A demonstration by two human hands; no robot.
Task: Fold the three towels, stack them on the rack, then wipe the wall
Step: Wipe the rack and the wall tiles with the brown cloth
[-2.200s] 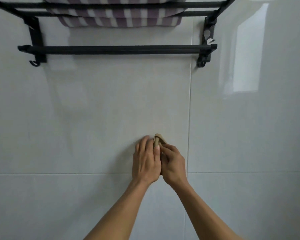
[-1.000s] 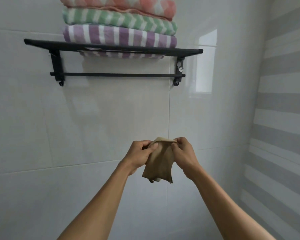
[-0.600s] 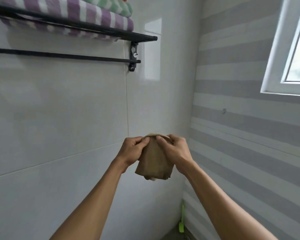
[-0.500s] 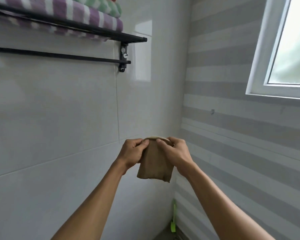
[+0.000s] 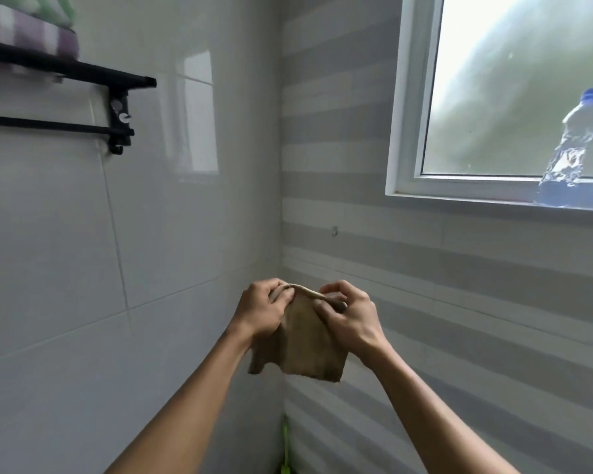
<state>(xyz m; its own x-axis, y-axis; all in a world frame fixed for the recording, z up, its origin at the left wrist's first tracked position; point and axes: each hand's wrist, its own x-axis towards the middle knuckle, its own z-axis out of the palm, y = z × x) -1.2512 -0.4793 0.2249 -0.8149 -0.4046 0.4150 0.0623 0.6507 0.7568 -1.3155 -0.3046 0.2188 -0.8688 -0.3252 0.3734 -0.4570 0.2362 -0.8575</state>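
A small brown cloth (image 5: 305,347) hangs in the air in front of the room corner. My left hand (image 5: 264,311) pinches its top left edge and my right hand (image 5: 348,316) pinches its top right edge. At the upper left a black wall rack (image 5: 83,71) carries folded towels: a purple striped towel (image 5: 31,34) with a green striped towel (image 5: 48,6) on top, both cut off by the frame. The glossy white tiled wall (image 5: 65,251) stretches below the rack.
A grey-and-white striped wall (image 5: 459,285) meets the white wall at the corner. A window (image 5: 514,90) sits at the upper right, with a clear plastic bottle (image 5: 575,145) on its sill. A green object (image 5: 285,446) stands low in the corner.
The cloth came off the white wall and both hands now hold it up by its top edge. My view swung right, from the rack toward the corner and the window.
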